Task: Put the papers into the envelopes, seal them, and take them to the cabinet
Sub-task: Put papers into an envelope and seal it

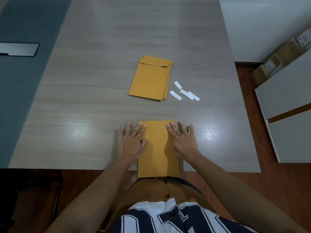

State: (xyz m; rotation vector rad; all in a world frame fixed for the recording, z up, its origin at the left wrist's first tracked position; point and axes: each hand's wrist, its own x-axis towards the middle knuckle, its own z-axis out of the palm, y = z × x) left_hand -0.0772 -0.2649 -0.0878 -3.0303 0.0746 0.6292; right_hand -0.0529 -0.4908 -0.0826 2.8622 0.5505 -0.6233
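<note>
A tan envelope lies flat at the near edge of the wood-grain bench, its lower end hanging a little over that edge toward the person's body. The left grip is released, with fingers straight and spread; it presses on the envelope's upper left corner and rests partly on the bench. The right grip, also released and spread flat, presses the upper right corner in the same way. Farther out, near the middle of the bench, a stack of envelopes lies with the top flap folded down. Just beside its right lower corner lie four white paper strips. A white cabinet stands to the right of the bench, with cardboard boxes behind it.
</note>
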